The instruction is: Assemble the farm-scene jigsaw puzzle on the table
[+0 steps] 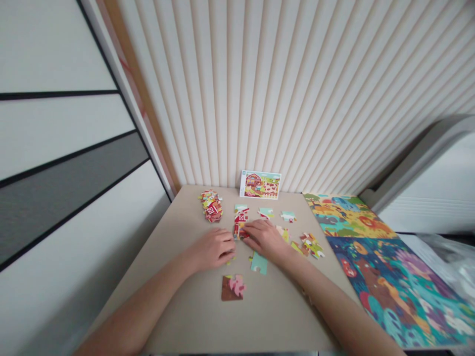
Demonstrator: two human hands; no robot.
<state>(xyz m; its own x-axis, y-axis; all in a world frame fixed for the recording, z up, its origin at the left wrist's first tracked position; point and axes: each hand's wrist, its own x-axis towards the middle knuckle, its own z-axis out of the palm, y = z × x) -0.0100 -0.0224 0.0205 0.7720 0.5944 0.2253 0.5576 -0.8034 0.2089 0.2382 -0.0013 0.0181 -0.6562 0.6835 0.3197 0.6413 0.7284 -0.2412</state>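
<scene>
A partly joined strip of jigsaw puzzle pieces, showing a red barn, lies near the table's middle. My right hand rests at its lower right, fingertips pressed onto a red and yellow puzzle piece. On the other side, my left hand is curled with its fingertips at the strip's lower left edge; whatever they hold is hidden. A yellow-green piece peeks out below the left fingers. Just under my right hand lies a light blue piece. Nearer me is a brown piece with a pink pig.
A picture card of a farm leans against the pleated wall. Piled pieces lie at the back left, with more loose pieces at the right. Two colourful puzzle pictures lie along the table's right side.
</scene>
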